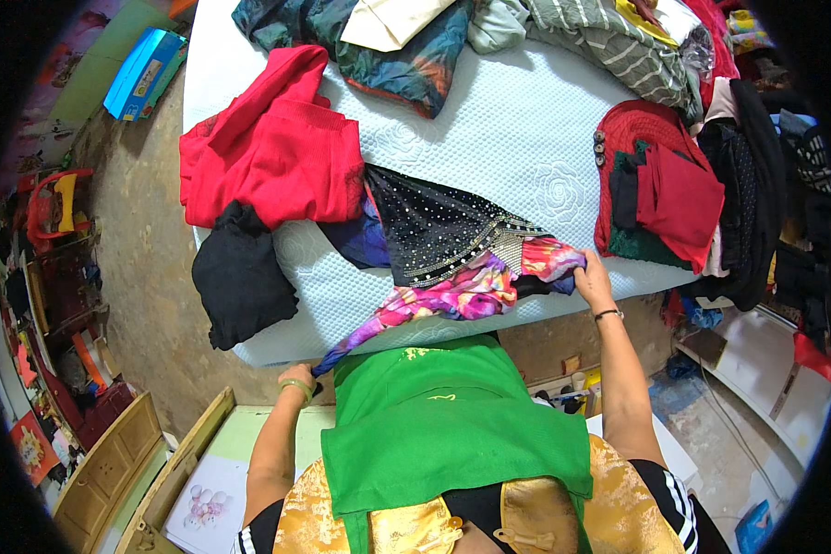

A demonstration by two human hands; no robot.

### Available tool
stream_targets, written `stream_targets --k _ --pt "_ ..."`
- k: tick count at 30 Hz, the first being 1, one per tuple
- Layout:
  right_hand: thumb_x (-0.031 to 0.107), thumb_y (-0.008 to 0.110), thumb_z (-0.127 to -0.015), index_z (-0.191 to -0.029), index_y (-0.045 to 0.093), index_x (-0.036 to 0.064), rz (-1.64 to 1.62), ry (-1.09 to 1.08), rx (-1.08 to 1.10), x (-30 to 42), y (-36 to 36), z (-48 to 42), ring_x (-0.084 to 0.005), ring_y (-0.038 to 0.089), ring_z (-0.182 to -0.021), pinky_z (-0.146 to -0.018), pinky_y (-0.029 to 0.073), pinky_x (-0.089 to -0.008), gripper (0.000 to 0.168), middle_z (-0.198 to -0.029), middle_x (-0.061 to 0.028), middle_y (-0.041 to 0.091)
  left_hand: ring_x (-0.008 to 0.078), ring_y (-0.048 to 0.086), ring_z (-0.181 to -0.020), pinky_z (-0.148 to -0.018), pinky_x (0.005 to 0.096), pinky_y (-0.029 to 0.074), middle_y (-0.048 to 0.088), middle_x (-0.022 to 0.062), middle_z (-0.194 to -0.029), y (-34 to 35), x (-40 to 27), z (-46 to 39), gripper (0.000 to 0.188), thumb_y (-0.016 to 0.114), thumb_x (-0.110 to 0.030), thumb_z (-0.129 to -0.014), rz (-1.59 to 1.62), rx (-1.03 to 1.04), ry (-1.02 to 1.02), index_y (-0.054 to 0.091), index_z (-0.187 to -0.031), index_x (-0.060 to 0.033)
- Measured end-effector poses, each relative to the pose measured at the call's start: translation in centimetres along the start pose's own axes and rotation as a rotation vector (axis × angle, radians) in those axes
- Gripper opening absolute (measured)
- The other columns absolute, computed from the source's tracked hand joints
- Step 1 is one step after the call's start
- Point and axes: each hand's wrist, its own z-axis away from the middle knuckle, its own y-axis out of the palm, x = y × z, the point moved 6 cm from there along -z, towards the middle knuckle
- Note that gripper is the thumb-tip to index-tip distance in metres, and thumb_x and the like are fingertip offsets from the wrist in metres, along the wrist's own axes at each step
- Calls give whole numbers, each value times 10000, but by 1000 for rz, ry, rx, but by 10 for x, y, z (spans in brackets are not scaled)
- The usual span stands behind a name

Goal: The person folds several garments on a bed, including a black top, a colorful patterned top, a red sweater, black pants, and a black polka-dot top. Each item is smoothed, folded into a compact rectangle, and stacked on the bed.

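A garment with a black, silver-studded panel and bright floral cloth lies spread near the front edge of the mattress. My left hand grips a twisted purple end of it, past the mattress edge. At the other end my right hand pinches the floral cloth close to the studded trim. Between the hands the floral part is stretched and bunched. The garment's far left corner reaches the folded red knit garment. Crumpled black cloth lies to its left.
Folded red and dark clothes are stacked at the mattress's right side. A dark patterned garment and a grey striped cloth lie at the back. A blue box stands on the left. Wooden furniture is at lower left.
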Motion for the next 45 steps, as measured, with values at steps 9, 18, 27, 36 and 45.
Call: stream_targets --k 9,18,27,36,45 --pt "77 572 -673 -1171 395 -19 229 -285 -198 72 3 2 -359 390 -1094 -930 326 -409 536 -1234 -198 383 362 493 -968 -821 413 423 500 201 -1072 -112 -52 53 389 601 -126 -625 129 -744 220 533 -1001 -57" --pt "238 659 -672 -1280 251 -30 88 -83 -49 17 14 31 -370 304 -1200 -1004 259 -389 780 -1299 -248 292 266 415 -1057 -865 386 353 423 119 -1163 -92 -269 61 591 657 -199 -616 -271 -877 994 421 -1144 -77" --pt "177 716 -584 -1219 322 -41 406 -223 114 29 29 48 -340 411 -1080 -913 323 -391 779 -1266 -212 336 262 487 -805 -661 380 397 474 93 -817 -123 -275 29 201 583 -109 -605 -3 -883 985 522 -796 -111" --pt "61 577 -619 -947 558 55 -61 -286 17 29 30 44 -297 469 -1021 -870 385 -371 328 -1093 -141 501 318 457 -972 -801 414 354 491 149 -984 -87 -178 113 231 583 -86 -522 205 -722 1151 496 -733 -48" --pt "37 487 -786 -925 555 15 -1384 -1 -204 99 -72 32 -105 537 -767 -709 454 -240 157 -844 -35 569 55 339 -391 -342 218 271 399 -38 -520 -218 -159 183 148 434 -122 -831 1591 -432 708 459 -687 -99"
